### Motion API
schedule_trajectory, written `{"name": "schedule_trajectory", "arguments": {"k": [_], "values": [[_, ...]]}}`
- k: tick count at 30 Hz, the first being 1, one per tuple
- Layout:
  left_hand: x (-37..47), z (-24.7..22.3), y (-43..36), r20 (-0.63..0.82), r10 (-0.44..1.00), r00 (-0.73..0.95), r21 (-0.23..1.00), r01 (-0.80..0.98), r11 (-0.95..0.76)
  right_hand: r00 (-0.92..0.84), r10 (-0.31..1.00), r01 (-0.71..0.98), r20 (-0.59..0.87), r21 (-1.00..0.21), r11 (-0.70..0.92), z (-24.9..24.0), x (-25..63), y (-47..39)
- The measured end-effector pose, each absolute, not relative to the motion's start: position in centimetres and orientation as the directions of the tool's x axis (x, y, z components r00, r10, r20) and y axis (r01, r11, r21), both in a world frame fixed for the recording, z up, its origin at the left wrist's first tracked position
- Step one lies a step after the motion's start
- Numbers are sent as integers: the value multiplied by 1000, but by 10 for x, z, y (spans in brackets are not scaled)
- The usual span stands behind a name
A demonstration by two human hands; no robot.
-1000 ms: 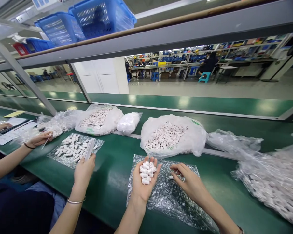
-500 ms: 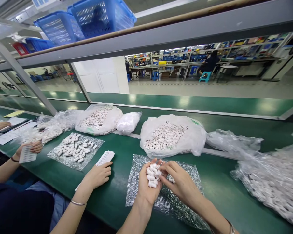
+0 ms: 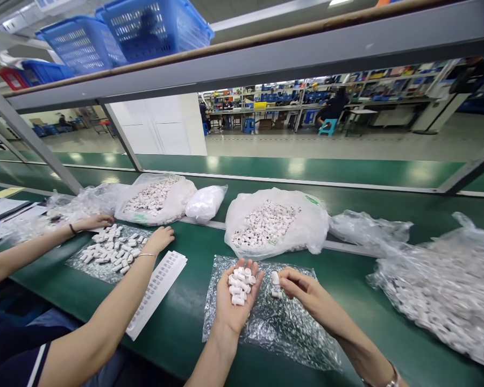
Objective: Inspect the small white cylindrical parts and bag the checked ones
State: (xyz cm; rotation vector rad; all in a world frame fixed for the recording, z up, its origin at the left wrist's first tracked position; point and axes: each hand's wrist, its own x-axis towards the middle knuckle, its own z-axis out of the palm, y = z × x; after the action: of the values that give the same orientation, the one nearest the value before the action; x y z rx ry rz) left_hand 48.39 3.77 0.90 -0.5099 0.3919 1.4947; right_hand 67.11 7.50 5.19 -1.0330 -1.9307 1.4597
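Observation:
My left hand (image 3: 237, 301) lies palm up with a heap of small white parts (image 3: 240, 285) cupped in it, above a clear plastic bag (image 3: 274, 330) on the green table. To its right, my right hand (image 3: 302, 290) pinches one white part (image 3: 275, 278) between thumb and fingers. Just under those fingertips, another white part (image 3: 278, 294) rests on the plastic bag. Behind both hands sits an open white bag (image 3: 236, 207) filled with many similar parts.
A co-worker's hands (image 3: 161, 237) are at a pile of white parts (image 3: 113, 248) on the left, beside a printed sheet (image 3: 157, 293). A large clear bag of parts (image 3: 443, 295) lies right. Blue baskets (image 3: 153, 29) stand on the overhead shelf (image 3: 242, 59).
My right hand has moved away from my left palm and now pinches a single part. The co-worker's hands have moved to the pile at left, and the printed sheet now lies free on the table.

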Motion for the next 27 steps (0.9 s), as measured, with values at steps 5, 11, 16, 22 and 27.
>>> {"name": "schedule_trajectory", "arguments": {"k": [5, 11, 16, 22, 27], "values": [[478, 9, 37, -554, 832, 12, -59, -998, -25, -553, 832, 342, -35, -921, 189, 44, 680, 82], [471, 6, 38, -541, 841, 5, -75, -996, -43, -489, 872, 583, -5, -746, 323, 8, 692, 95], [473, 0, 37, -540, 841, 4, -78, -996, -46, -491, 869, 743, -63, -552, 379, -21, 699, 98], [471, 0, 37, -539, 842, 0, -84, -995, -53, -521, 849, 762, 91, -398, 511, -25, 699, 102], [467, 0, 39, -549, 835, -14, -82, -994, -70, -583, 643, 607, 496, -259, 751, 57, 683, 80]]}}
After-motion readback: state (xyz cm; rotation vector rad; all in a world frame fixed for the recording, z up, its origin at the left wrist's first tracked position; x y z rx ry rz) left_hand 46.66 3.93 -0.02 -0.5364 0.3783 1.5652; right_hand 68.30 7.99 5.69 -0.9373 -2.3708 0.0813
